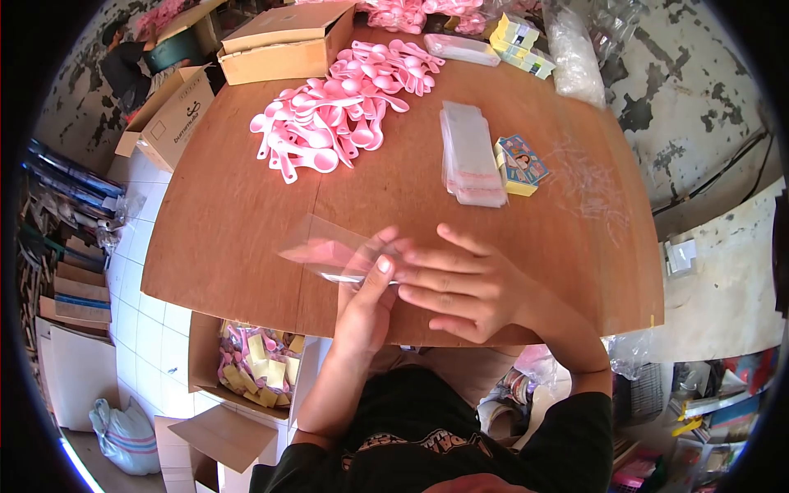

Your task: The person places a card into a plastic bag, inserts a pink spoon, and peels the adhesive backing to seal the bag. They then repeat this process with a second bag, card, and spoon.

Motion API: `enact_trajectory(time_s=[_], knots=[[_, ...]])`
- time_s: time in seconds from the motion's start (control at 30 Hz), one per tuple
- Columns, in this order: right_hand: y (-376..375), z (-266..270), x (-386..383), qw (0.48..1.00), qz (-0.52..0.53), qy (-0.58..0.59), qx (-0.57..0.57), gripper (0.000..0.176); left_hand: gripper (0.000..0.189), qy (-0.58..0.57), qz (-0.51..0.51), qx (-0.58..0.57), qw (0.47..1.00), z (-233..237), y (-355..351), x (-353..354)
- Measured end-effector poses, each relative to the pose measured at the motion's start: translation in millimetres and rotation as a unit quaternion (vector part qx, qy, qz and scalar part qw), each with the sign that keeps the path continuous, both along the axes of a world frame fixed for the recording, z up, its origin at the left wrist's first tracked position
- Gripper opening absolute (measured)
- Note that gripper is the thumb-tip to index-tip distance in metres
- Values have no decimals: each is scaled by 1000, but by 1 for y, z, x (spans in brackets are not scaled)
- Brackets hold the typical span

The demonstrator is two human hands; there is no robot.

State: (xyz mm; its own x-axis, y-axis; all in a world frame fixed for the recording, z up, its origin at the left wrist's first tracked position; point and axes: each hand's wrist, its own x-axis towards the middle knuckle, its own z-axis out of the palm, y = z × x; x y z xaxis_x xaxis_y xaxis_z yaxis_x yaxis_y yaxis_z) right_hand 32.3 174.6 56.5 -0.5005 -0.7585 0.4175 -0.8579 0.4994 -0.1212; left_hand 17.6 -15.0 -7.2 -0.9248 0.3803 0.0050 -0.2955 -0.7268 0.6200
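Note:
My left hand (368, 308) pinches a clear plastic bag (341, 238) between thumb and fingers, over the near part of the table. A pink shape shows through the film, too blurred to name. Beside it, my right hand (472, 287) has its fingers stretched and spread, the fingertips right at the bag's near end and the left fingers. Further back lies a heap of pink plastic spoons (316, 123). A stack of flat clear bags (472, 156) lies to the right, next to a small pile of printed cards (522, 160).
The wooden table (222, 214) has a cardboard box (283, 49) at its back left and scattered clear strips (588, 181) at right. Below the near edge, an open carton (205, 353) holds packed pink pieces and yellow cards. A person (127, 70) sits at the far left.

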Motion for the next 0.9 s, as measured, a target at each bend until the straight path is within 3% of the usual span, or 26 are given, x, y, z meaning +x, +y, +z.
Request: enact_trajectory(time_s=[0.13,0.2,0.27,0.33,0.37,0.43,0.57,0.63,0.87,0.9], knots=[[8,4,-3,995,40,-62,-65,43,34,-46,-28,-4,999,-3,-4,-6],[25,0,-12,974,-127,-55,-179,44,35,-82,-6,71,994,-4,-5,-8],[47,-13,-38,912,-293,-7,-287,47,41,-93,-16,89,992,-8,-8,-10],[94,-36,-60,852,-442,2,-282,52,49,-114,-2,104,988,-7,-8,-11],[120,-51,-65,851,-444,3,-280,52,50,-105,-8,119,987,-9,-9,-10],[162,-71,-70,801,-578,137,-74,52,51,-103,-17,129,986,-9,-10,-11],[171,-66,-70,791,-604,40,-92,51,51,-99,-24,133,986,-7,-9,-10],[159,-57,-69,799,-581,16,-157,47,51,-93,-29,122,988,-8,-8,-10],[155,-54,-67,782,-594,65,-178,37,44,-83,-12,60,995,-6,-8,-7],[160,-56,-68,775,-587,48,-230,33,44,-83,-12,60,995,-6,-7,-7]])
